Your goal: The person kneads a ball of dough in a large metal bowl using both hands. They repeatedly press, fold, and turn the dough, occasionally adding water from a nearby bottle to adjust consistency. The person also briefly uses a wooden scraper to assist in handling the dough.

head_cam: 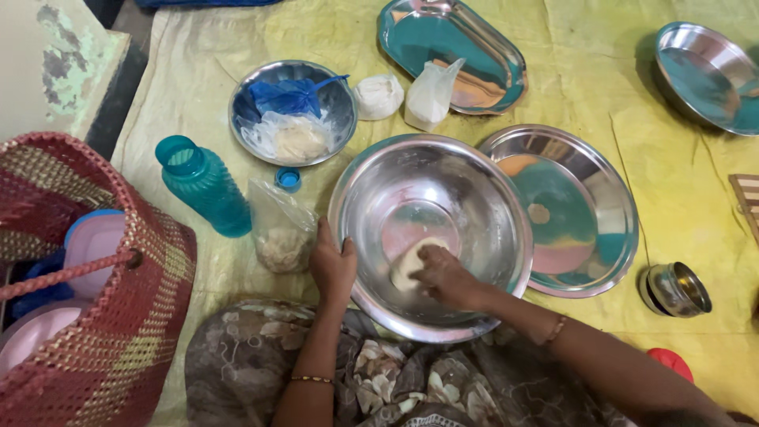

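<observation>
Down on the yellow floor cloth (632, 95), a large steel bowl (431, 229) sits right in front of the person's lap. Their left hand (332, 265) clamps the bowl's near-left rim, thumb hooked over the edge and fingers wrapped on the outside wall, so that grip is closed on the bowl; the forearm rises straight from the lap, a thin bangle at the wrist. The right hand (443, 277) reaches in from the lower right, wrist bent down, knuckles up, fingers curled and pressing into a pale lump of dough (411, 261) at the bottom of the bowl. Whether those fingers actually close round the dough I cannot tell; they bear on it from above.

Just right of the bowl, touching it, lies a round steel plate (569, 209). Left of the left hand stands a clear bag (281, 229) with pale contents, and beyond it a teal bottle (202, 186) without its cap. A woven red basket (95, 300) fills the left edge.
</observation>
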